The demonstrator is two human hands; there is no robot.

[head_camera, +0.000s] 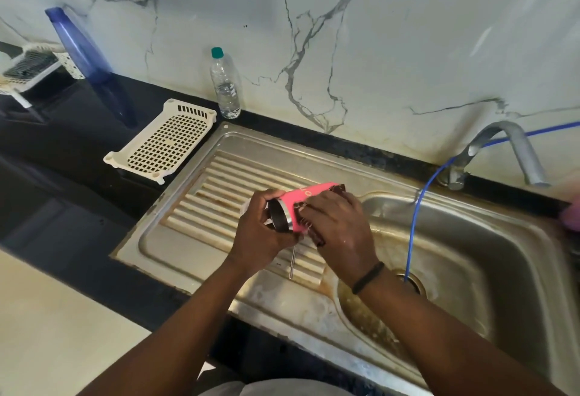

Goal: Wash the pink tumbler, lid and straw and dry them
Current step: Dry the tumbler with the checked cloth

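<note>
Steel sink [194, 232] (marble wall [376, 34])

Pink tumbler [303, 196]: body mostly covered by the right hand [340, 227] and a dark cloth [317, 235] under it. Straw [292, 262]: only the lower end shows below the left hand [260, 235]. Lid: not identifiable (a whitish bit behind the left hand, unclear). Pinkish object [572, 213] far right of the hands: blurred, cut by the edge.

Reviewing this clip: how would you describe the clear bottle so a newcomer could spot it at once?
Start at the steel sink and go to its far left corner against the marbled wall. There stands the small clear plastic bottle, upright. Its green cap sets it apart from the tall blue bottle further left.
</note>
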